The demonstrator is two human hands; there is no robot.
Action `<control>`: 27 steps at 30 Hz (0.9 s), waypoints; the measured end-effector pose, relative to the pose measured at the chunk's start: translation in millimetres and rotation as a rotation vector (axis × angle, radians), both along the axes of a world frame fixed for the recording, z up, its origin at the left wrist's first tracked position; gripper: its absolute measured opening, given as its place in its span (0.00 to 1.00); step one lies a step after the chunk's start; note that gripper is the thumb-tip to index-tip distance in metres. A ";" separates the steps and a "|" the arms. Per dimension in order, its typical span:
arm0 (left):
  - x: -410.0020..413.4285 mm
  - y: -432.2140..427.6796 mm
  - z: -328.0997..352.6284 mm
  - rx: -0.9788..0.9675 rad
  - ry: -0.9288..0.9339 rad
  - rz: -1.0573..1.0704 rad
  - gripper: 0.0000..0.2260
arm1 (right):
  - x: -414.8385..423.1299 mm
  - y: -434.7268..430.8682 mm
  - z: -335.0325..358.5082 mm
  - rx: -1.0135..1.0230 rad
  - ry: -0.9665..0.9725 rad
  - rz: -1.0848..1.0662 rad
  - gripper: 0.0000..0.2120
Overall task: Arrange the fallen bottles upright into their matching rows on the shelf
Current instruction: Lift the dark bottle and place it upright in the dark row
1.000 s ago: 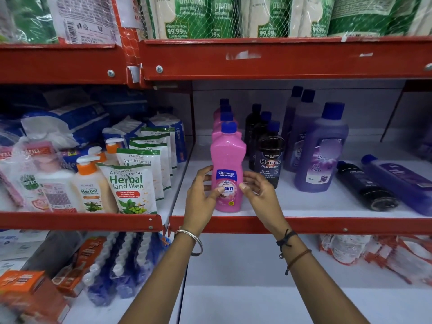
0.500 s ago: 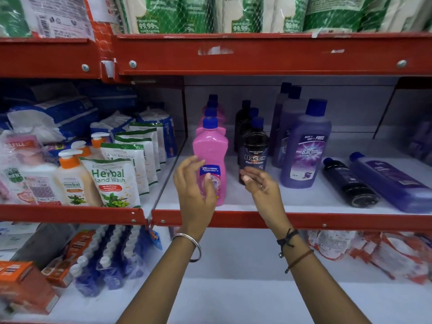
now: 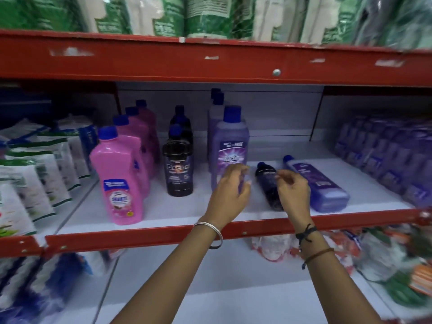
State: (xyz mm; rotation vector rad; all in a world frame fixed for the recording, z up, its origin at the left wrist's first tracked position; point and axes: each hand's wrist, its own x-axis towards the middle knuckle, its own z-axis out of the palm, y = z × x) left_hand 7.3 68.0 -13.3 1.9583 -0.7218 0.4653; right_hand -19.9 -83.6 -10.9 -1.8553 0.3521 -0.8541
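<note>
On the white shelf (image 3: 177,206) three rows stand upright: pink bottles (image 3: 119,176) at the left, black bottles (image 3: 178,169) in the middle, purple bottles (image 3: 230,146) to their right. A black bottle (image 3: 268,183) lies on its side right of the purple row, cap pointing back. Beside it lies a purple bottle (image 3: 318,183), also on its side. My left hand (image 3: 230,195) hovers in front of the front purple bottle, fingers apart and empty. My right hand (image 3: 293,192) is over the fallen black bottle, fingers loosely curled, holding nothing.
A red shelf rail (image 3: 163,232) runs along the front edge, another red beam (image 3: 210,61) overhead. Handwash pouches (image 3: 35,174) fill the left bay, purple packs (image 3: 392,155) the right. Packets lie on the lower shelf (image 3: 350,253).
Both hands have left the pink bottle, which stands upright in its row, and moved right to the fallen black bottle. The view has shifted right with them.
</note>
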 end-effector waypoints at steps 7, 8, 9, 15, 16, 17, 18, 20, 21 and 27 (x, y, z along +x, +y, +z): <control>21.5 -75.3 -14.4 0.088 0.279 0.067 0.13 | 22.4 -53.5 -3.2 -0.137 0.281 0.029 0.13; 24.4 -82.1 -13.3 0.127 0.335 0.102 0.15 | 26.2 -56.0 -4.6 -0.148 0.341 0.049 0.14; 27.7 -89.8 -12.0 0.162 0.392 0.134 0.17 | 30.1 -59.7 -7.2 -0.156 0.402 0.076 0.15; 39.0 -103.7 -8.9 0.126 0.561 0.176 0.20 | 31.7 -65.4 -11.5 -0.067 0.459 0.185 0.17; 39.1 -102.4 -9.2 0.107 0.588 0.159 0.22 | 29.5 -66.3 -12.5 -0.045 0.442 0.185 0.16; 38.6 -101.2 -9.1 0.087 0.609 0.137 0.23 | 26.9 -67.7 -13.6 -0.020 0.421 0.189 0.14; 37.2 -99.6 -8.6 0.065 0.616 0.116 0.25 | 24.2 -68.6 -14.8 0.007 0.397 0.196 0.12; 32.1 -95.7 -6.3 0.008 0.595 0.071 0.28 | 18.3 -70.9 -15.1 0.071 0.345 0.223 0.06; 28.0 -93.6 -5.0 -0.015 0.574 0.050 0.29 | 14.6 -71.0 -13.5 0.119 0.311 0.252 0.06; 5.9 -74.8 0.0 -0.044 0.312 0.032 0.28 | -5.6 -58.8 2.1 0.179 0.112 0.398 0.17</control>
